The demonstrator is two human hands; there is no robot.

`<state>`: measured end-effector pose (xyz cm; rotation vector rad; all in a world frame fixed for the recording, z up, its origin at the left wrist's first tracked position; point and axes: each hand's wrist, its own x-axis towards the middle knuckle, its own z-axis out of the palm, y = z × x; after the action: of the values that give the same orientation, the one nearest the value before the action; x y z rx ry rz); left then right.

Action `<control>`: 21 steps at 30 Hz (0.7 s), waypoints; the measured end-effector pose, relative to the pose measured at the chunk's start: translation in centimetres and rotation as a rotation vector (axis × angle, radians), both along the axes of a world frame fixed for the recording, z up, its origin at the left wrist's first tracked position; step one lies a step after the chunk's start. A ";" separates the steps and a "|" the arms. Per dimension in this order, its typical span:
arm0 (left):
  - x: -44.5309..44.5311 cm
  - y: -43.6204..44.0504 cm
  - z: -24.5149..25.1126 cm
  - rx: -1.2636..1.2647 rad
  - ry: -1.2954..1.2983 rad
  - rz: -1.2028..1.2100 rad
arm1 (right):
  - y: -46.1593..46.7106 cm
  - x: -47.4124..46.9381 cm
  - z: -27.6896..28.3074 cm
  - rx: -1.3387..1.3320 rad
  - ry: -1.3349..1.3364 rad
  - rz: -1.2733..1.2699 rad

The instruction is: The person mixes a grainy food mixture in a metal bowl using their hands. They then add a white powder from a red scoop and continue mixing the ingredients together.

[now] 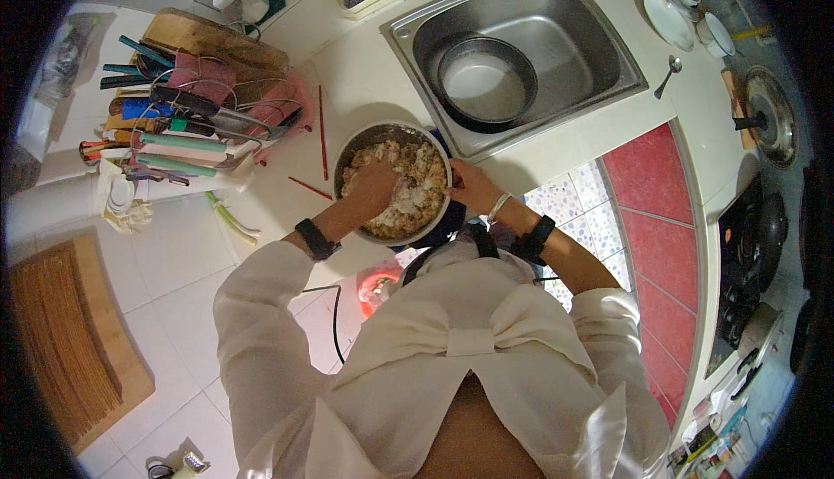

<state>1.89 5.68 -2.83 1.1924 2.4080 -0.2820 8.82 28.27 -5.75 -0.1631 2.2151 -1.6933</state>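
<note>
A round metal bowl (374,132) stands before me at the counter's edge, below the sink's corner. It holds a lumpy, pale brown mixture (423,202) with white powder on part of it. My left hand (373,187) is down in this mixture, its fingers partly buried and hard to make out. At the bowl's right side, my right hand (474,186) grips the rim, thumb and fingers close to the wall. Two thin red sticks, likely chopsticks, lie left of the bowl: one long stick (322,134) and another (309,187) whose end reaches the bowl.
A steel sink (580,49) holds a dark pan (488,81) with cloudy liquid. At left, a wire rack (202,88) carries knives and utensils. Scallion stalks (231,218) lie below it. A spoon (668,77) and white dishes (668,21) are right of the sink; a stove (736,270) stands at far right.
</note>
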 end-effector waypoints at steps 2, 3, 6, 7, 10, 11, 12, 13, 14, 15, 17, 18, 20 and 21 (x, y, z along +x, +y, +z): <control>0.8 -0.1 1.5 0.095 -0.082 0.135 | 0.0 0.1 0.0 0.026 0.024 -0.003; 0.9 0.2 2.1 0.165 -0.100 0.147 | 0.0 0.1 0.0 0.032 0.046 -0.012; 0.7 2.1 2.2 0.281 -0.174 0.157 | 0.1 0.3 -0.3 0.044 0.015 -0.007; 0.3 3.1 1.7 0.248 -0.219 0.159 | 0.1 0.3 -0.4 0.016 0.020 -0.011; -0.5 4.9 -0.6 0.174 -0.159 0.157 | 0.0 0.3 -0.5 0.024 0.032 -0.035; -0.7 5.1 -1.4 0.150 -0.106 0.155 | 0.0 0.3 -0.4 -0.037 0.113 -0.045; -1.1 4.9 -2.2 0.221 -0.020 0.034 | -0.1 0.1 -0.1 -0.071 0.135 -0.048; -1.6 4.6 -2.8 0.294 0.070 -0.086 | -0.1 0.1 0.1 -0.084 0.046 -0.043; -2.1 4.3 -3.4 0.370 0.165 -0.208 | -0.1 0.1 0.5 -0.092 0.025 -0.026; -2.8 4.0 -3.8 0.377 0.141 -0.169 | 0.1 0.1 0.9 -0.080 -0.110 -0.005; -3.5 3.2 -3.9 0.389 0.089 -0.086 | 0.0 0.4 1.6 -0.076 -0.214 0.005; -3.9 2.7 -3.6 0.327 0.059 -0.073 | 0.0 0.4 1.8 -0.085 -0.179 -0.007; -4.4 1.8 -2.5 0.214 -0.002 -0.049 | -0.2 0.4 2.1 -0.073 -0.168 -0.022; -4.3 1.5 -1.8 0.028 -0.025 -0.011 | -0.3 0.4 2.2 -0.056 -0.197 -0.025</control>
<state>-2.38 7.19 -4.61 1.2144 2.3922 -0.2361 9.20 28.02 -3.59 0.0173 2.0356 -1.7061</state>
